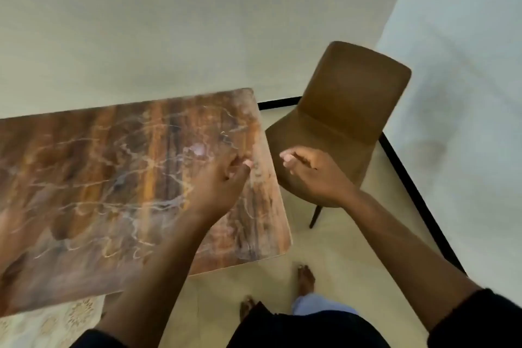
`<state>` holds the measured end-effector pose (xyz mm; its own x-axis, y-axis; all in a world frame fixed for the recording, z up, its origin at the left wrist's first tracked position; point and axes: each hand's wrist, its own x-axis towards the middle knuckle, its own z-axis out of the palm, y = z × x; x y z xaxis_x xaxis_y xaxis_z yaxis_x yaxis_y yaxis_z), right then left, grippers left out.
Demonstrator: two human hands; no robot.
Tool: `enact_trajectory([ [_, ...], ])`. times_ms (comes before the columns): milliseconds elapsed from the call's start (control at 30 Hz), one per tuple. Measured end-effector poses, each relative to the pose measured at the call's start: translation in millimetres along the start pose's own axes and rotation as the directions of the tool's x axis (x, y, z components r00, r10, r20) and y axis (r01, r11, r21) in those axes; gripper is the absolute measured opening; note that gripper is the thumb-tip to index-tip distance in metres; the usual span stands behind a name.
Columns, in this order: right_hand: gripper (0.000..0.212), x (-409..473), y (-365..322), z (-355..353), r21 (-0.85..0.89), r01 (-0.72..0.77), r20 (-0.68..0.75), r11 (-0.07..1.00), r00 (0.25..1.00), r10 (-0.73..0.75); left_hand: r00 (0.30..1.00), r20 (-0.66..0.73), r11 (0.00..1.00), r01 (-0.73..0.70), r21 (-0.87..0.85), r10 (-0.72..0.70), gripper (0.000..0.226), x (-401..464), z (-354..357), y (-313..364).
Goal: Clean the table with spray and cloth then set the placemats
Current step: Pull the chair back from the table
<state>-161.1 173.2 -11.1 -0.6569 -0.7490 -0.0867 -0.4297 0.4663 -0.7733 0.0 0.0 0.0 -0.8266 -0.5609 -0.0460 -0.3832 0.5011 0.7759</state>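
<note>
The brown, marble-veined rectangular tabletop point(113, 178) lies bare in this view: no spray bottle, cloth or placemat shows anywhere, so the task's tools must be fetched from outside the frame. The left hand point(223, 181) hangs over the tabletop's right edge near its far right corner, fingers loosely curled and holding nothing. The right hand point(310, 175) is just past that edge, over the seat of the brown padded chair point(344, 113), also half-curled and holding nothing. Both are apart from each other, and whether either touches a surface cannot be told.

The step in hand looks like getting ready to clean. To do it well, spray evenly, then wipe in overlapping strokes from the far edge towards the near one, covering corners and rims, and let the surface dry before laying placemats.
</note>
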Motion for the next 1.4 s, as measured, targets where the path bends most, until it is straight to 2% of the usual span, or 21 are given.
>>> enact_trajectory([
  [67,0.031,-20,27,-11,0.053,-0.142,-0.017,0.988,0.990,0.143,0.994,0.084,0.990,0.074,-0.118,-0.064,0.021,-6,22,-4],
  [133,0.030,-43,63,-21,0.098,-0.233,-0.023,0.968,0.971,0.236,0.975,0.195,0.984,0.133,-0.117,-0.108,0.019,-17,50,-5],
  [300,0.029,-60,115,-68,0.195,-0.266,-0.078,0.944,0.955,0.286,0.959,0.247,0.960,0.194,-0.201,-0.142,0.021,1,119,36],
  [433,0.028,-61,151,-113,0.212,-0.228,-0.118,0.950,0.959,0.257,0.961,0.249,0.959,0.177,-0.221,-0.120,0.035,20,172,80],
  [600,0.030,-59,198,-169,0.189,-0.198,-0.108,0.962,0.969,0.221,0.959,0.257,0.951,0.184,-0.249,-0.118,0.020,41,237,122],
  [733,0.032,-53,227,-204,0.161,-0.195,-0.104,0.968,0.972,0.213,0.959,0.254,0.944,0.195,-0.268,-0.127,0.018,57,274,155],
  [933,0.032,-25,255,-238,0.132,-0.181,-0.084,0.975,0.978,0.193,0.932,0.321,0.931,0.256,-0.261,-0.167,0.020,90,321,191],
  [1233,0.028,69,294,-293,0.002,-0.103,-0.100,0.995,0.990,0.103,0.920,0.320,0.866,0.340,-0.368,-0.225,0.022,200,388,213],
  [1400,0.023,145,307,-326,-0.056,-0.077,-0.057,0.995,0.996,0.073,0.885,0.361,0.811,0.432,-0.395,-0.296,0.024,271,414,224],
])
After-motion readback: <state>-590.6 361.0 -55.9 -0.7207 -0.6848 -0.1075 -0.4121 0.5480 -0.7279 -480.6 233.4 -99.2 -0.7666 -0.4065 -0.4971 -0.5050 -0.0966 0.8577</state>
